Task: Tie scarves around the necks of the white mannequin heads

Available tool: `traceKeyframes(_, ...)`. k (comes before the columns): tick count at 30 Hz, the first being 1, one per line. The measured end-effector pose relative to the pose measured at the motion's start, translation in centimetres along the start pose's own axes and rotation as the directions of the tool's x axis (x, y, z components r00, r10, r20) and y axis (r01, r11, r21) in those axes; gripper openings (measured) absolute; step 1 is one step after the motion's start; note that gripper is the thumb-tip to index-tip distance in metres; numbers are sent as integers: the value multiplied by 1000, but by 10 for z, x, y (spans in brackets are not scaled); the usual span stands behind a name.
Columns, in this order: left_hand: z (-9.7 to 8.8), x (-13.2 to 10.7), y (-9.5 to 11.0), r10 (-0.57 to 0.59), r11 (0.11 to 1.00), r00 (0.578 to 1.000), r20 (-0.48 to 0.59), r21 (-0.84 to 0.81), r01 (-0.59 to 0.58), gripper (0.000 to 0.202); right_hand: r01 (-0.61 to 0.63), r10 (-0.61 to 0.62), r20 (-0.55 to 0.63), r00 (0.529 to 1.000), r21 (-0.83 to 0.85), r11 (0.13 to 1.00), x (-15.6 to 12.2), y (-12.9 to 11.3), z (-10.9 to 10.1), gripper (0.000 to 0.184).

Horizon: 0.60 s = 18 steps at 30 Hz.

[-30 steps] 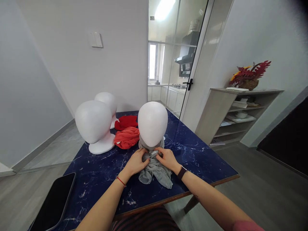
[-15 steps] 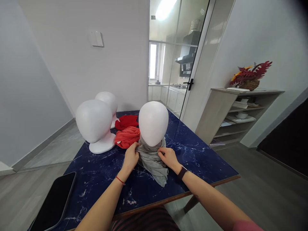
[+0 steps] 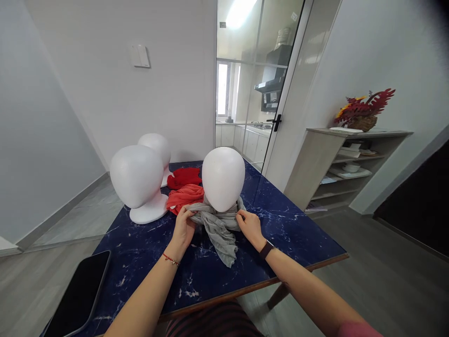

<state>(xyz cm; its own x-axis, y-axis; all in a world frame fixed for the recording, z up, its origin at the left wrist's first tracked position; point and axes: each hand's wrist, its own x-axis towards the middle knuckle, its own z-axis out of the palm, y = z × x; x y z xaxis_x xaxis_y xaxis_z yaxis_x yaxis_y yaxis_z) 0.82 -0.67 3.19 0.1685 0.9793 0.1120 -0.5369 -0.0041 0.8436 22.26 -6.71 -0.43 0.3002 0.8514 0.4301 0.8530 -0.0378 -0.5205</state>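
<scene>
A white foam mannequin head [image 3: 223, 178] stands near the middle of the dark blue marble table [image 3: 287, 229]. A grey scarf [image 3: 219, 227] is wrapped round its neck, with its ends hanging down in front. My left hand [image 3: 183, 228] pinches the scarf on the left side of the neck. My right hand [image 3: 248, 225] grips the scarf on the right side. The cloth is stretched sideways between the two hands.
Two more white mannequin heads [image 3: 137, 180] stand at the table's left rear, with a coral scarf [image 3: 184, 196] and a red scarf [image 3: 184, 177] beside them. A black phone [image 3: 79, 295] lies at the near left corner. A shelf unit [image 3: 336, 164] stands to the right.
My hands have moved apart from the front of the neck to its two sides, pulling the grey scarf tighter and lifting its hanging ends higher.
</scene>
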Motion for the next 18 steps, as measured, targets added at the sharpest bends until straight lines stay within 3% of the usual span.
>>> traceKeyframes(7,-13,3,17,-84,962,995,-49,-263,68,18,-116,122,-57,991,98,988,3,5,-5,30)
traceKeyframes(12,-25,10,25,-89,940,996,26,-327,93,19,-160,217,-144,966,327,931,9,15,-5,29)
traceKeyframes(15,-20,9,21,-98,983,995,31,-153,102,23,-134,246,-194,950,459,878,11,17,-4,25)
traceKeyframes(17,-13,5,14,-53,992,992,118,123,38,24,-83,223,-233,947,495,865,11,16,-4,24)
traceKeyframes(18,-9,2,9,-20,956,980,200,291,-40,25,-47,195,-254,948,492,869,11,15,-5,24)
